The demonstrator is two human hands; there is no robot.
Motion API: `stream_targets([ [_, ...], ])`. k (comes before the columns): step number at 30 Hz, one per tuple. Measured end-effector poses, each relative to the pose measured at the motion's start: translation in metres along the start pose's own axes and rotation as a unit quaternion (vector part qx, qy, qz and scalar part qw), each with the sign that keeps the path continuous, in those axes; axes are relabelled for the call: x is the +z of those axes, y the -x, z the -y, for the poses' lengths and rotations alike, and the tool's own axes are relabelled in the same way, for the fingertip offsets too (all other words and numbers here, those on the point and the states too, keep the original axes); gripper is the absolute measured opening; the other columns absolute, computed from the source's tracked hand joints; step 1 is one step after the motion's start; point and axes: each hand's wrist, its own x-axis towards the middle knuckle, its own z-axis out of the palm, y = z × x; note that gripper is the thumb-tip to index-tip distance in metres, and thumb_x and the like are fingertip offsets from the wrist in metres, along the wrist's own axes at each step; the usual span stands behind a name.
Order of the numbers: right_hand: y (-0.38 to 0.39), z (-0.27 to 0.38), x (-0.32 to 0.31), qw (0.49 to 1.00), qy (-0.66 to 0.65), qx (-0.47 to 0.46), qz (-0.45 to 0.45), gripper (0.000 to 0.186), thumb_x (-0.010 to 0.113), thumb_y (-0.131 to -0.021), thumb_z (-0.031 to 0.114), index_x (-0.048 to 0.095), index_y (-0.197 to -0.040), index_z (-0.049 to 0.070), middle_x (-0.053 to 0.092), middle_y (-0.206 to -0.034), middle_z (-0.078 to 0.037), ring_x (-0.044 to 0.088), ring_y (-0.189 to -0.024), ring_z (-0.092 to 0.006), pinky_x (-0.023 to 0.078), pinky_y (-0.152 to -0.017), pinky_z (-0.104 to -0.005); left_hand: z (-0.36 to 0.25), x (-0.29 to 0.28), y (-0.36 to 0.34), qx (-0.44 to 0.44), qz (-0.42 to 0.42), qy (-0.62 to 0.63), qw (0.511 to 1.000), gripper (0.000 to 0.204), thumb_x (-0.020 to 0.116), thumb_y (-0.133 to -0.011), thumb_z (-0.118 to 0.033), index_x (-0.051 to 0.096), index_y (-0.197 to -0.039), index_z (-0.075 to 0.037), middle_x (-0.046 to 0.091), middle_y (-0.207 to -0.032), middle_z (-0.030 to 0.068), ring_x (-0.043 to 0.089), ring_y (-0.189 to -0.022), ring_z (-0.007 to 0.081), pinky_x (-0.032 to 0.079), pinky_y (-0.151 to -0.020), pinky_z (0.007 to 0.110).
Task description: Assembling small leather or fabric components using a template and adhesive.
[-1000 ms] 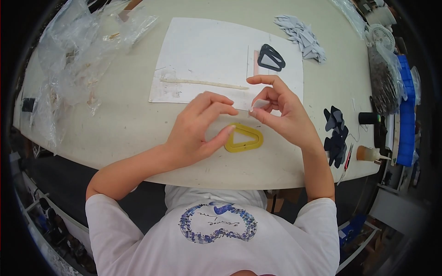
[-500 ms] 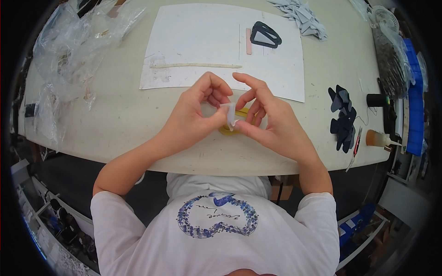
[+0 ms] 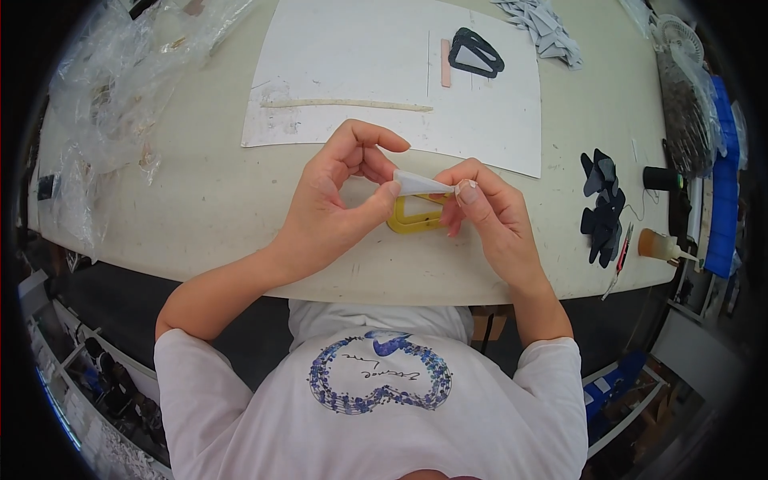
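Between my two hands a small white strip of thin, cloth-like material (image 3: 419, 185) is stretched out, wide at its left end and narrowing to a point at the right. My left hand (image 3: 328, 188) pinches the wide end between thumb and index finger, the other fingers curled. The pointed end sits in the thumb-and-finger pinch of my right hand (image 3: 492, 206). Below the strip lies a yellow frame-shaped template (image 3: 412, 227) on the table, partly hidden by the strip and my right fingers.
A white board (image 3: 344, 64) carries a long pale strip (image 3: 348, 104), a pink bar (image 3: 446, 62) and a dark looped frame (image 3: 488, 70). Grey pieces (image 3: 544, 32) and dark pieces (image 3: 602, 216) lie about. On the right are a cutter (image 3: 622, 254), glue bottle (image 3: 656, 246) and black spool (image 3: 658, 178); plastic sheeting (image 3: 112, 112) covers the left.
The white strip has gone from upright and bunched to stretched sideways. My right hand has shifted right and closed its fingers round the pointed end.
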Motion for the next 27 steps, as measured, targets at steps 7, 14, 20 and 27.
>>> stream_targets([
  [7,0.0,-0.008,-0.002,0.993,0.11,-0.045,-0.022,0.007,0.073,-0.106,0.01,0.071,-0.107,0.004,0.067,-0.098,0.003,0.056,-0.083,-0.0043,0.046,-0.075,-0.0222,-0.001,-0.004,0.006,-0.024,0.045,-0.019,0.999,0.043,0.07,-0.099,-0.001,0.057,-0.14,-0.004,0.062,-0.107,0.0004,0.061,-0.105,0.0079,0.049,-0.099,0.031],
  [14,0.019,-0.015,-0.009,0.925,0.348,-0.114,-0.099,0.008,0.08,-0.093,0.009,0.072,-0.094,0.009,0.061,-0.09,0.0,0.053,-0.092,-0.0177,0.042,-0.089,-0.0335,0.016,-0.033,0.015,0.2,0.112,-0.379,0.896,0.044,0.084,-0.081,-0.001,0.077,-0.124,-0.01,0.074,-0.117,0.0055,0.069,-0.107,0.0261,0.055,-0.095,0.039],
  [20,0.018,-0.019,-0.002,0.884,0.445,-0.073,-0.121,0.009,0.082,-0.091,0.017,0.073,-0.092,0.014,0.054,-0.087,0.003,0.047,-0.094,-0.0185,0.03,-0.097,-0.0386,0.016,-0.03,0.019,0.234,0.138,-0.419,0.866,0.044,0.085,-0.079,-0.006,0.08,-0.122,-0.013,0.075,-0.131,0.0031,0.069,-0.119,0.0283,0.055,-0.098,0.044],
  [27,0.014,-0.022,0.008,0.881,0.449,-0.064,-0.131,0.009,0.083,-0.091,0.018,0.075,-0.093,0.014,0.057,-0.091,0.004,0.045,-0.102,-0.0193,0.027,-0.101,-0.0405,0.016,-0.031,0.022,0.205,0.141,-0.404,0.88,0.043,0.084,-0.082,-0.006,0.082,-0.124,-0.013,0.073,-0.138,0.0042,0.068,-0.122,0.0293,0.052,-0.102,0.044],
])
